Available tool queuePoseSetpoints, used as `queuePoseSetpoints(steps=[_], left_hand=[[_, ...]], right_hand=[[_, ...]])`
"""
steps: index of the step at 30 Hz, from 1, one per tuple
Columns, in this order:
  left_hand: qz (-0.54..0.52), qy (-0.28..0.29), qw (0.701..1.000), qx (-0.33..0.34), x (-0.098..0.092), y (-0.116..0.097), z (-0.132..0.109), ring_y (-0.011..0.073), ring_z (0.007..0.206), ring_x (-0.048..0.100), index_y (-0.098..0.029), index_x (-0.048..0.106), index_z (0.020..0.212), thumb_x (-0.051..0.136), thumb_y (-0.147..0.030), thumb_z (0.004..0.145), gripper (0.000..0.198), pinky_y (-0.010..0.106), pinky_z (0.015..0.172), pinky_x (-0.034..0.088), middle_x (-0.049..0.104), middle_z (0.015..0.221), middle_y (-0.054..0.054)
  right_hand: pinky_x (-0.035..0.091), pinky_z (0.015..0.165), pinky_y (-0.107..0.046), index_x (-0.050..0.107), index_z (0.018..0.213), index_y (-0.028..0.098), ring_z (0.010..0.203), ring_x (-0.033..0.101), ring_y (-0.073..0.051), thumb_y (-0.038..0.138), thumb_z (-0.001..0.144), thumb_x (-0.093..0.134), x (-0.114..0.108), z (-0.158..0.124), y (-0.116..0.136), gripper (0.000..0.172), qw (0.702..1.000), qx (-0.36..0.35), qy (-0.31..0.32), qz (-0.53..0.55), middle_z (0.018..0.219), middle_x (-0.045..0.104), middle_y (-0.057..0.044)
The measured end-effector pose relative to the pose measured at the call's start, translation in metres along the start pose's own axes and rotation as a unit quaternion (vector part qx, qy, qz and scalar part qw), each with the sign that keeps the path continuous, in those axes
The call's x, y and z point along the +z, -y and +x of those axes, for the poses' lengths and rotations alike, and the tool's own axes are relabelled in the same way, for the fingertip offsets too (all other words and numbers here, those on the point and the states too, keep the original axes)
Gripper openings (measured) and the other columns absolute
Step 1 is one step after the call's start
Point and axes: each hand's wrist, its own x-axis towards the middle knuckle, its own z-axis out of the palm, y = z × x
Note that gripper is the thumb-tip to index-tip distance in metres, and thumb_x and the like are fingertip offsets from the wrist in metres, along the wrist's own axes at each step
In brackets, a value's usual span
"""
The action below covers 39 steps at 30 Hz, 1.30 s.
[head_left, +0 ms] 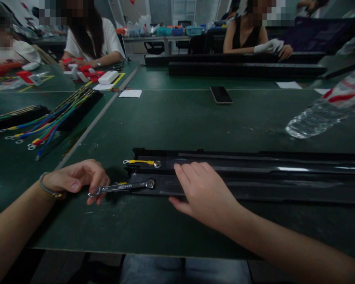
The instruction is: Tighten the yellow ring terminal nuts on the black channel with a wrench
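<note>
A metal combination wrench (124,186) has its ring end over a bolt on the nearer black channel-shaped rail (254,189). My left hand (84,179) is at the wrench's free end, fingers curled against it and thumb apart from it. Across the same rail lies my right hand (202,191), fingers over the top and thumb at the near edge, gripping it. Partly hidden under the wrench is a yellow wire end. Alongside, a second black rail (248,161) carries a short yellow wire (142,161) with ring terminals, one fixed by a bolt.
Coloured wires with ring terminals (56,118) lie on a black piece at the left. A phone (221,95) rests beyond the rails, and a water bottle (328,104) lies at the right. Across the green table (165,118), people sit handling red-and-white parts and more black rails (245,70).
</note>
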Motion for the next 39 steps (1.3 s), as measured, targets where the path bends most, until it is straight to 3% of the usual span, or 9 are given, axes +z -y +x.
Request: queuePoseSetpoints(steps=[6,14,21,31,39], left_hand=[[-0.005,0.000,1.000,-0.005,-0.0012,0.0006,0.0007,0.0265,0.064,0.061,-0.016,0.059,0.074,0.055,-0.033,0.071,0.018,0.037,0.060,0.045,0.063,0.057,0.009],[-0.026,-0.090,0.995,0.016,-0.0026,0.0043,0.0026,0.0211,0.061,0.056,-0.013,0.053,0.071,0.053,-0.035,0.075,0.022,0.030,0.057,0.043,0.052,0.053,0.003],[-0.048,-0.131,0.990,0.023,-0.0030,0.0035,0.0033,0.0185,0.064,0.054,-0.012,0.053,0.079,0.054,-0.034,0.075,0.023,0.026,0.056,0.044,0.049,0.065,0.004],[-0.076,-0.127,0.989,0.006,-0.0040,0.0032,0.0024,0.0185,0.069,0.054,-0.013,0.051,0.093,0.055,-0.034,0.074,0.029,0.027,0.060,0.047,0.048,0.078,0.006],[-0.023,-0.096,0.995,0.029,-0.0049,0.0044,0.0020,0.0202,0.063,0.054,-0.013,0.054,0.077,0.054,-0.035,0.073,0.022,0.029,0.057,0.043,0.049,0.060,0.004]], right_hand=[[0.035,0.071,-0.036,0.047,0.114,0.002,0.085,0.047,-0.024,0.043,0.078,0.043,-0.0001,0.0000,0.0008,0.054,1.000,-0.001,0.005,0.001,0.094,0.056,-0.013],[0.035,0.071,-0.036,0.048,0.113,0.003,0.083,0.047,-0.024,0.043,0.079,0.043,-0.0001,0.0002,0.0005,0.054,1.000,0.000,0.003,-0.001,0.092,0.056,-0.013],[0.035,0.071,-0.036,0.048,0.113,0.003,0.083,0.047,-0.024,0.043,0.078,0.044,0.0005,0.0003,0.0006,0.054,1.000,-0.001,-0.005,0.003,0.093,0.057,-0.013],[0.035,0.069,-0.035,0.048,0.112,0.003,0.082,0.047,-0.023,0.043,0.077,0.045,0.0007,0.0002,0.0010,0.054,1.000,-0.003,-0.012,-0.001,0.091,0.057,-0.012],[0.035,0.070,-0.036,0.048,0.113,0.003,0.082,0.047,-0.023,0.043,0.077,0.045,0.0003,0.0000,0.0010,0.054,1.000,0.001,-0.006,-0.002,0.092,0.057,-0.013]])
